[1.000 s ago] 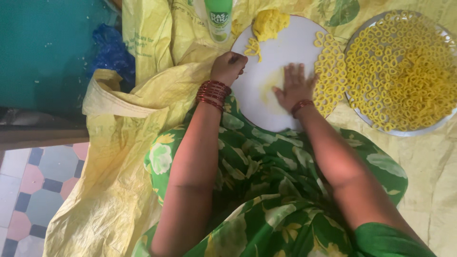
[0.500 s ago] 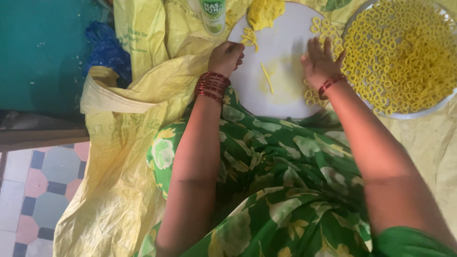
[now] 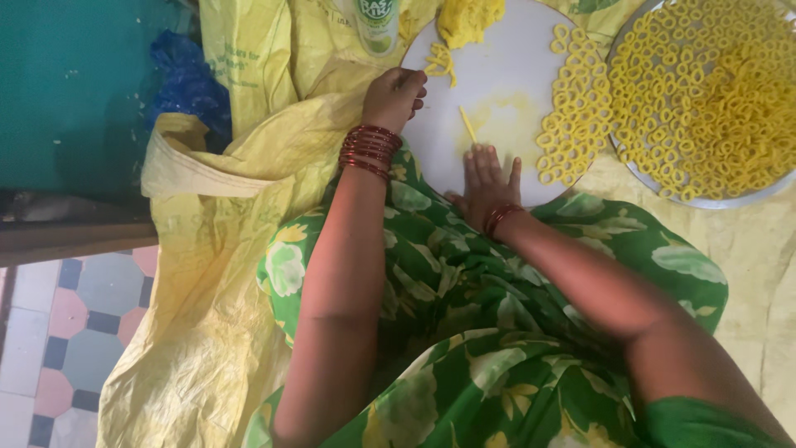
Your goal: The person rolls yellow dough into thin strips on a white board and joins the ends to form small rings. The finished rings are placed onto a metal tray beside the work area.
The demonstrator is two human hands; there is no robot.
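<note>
Hands on round white board point(image 3: 514, 75): right hand point(image 3: 487, 184) flat, fingers spread, beside thin yellow dough strip point(image 3: 468, 124); left hand point(image 3: 395, 95) curled at rim, contents hidden. Risk: strip likely breaking under uneven pressure.

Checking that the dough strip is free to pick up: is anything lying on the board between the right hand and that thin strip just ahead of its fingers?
Nothing visible: the right hand lies flat on the board, only bare board before the strip.
</note>
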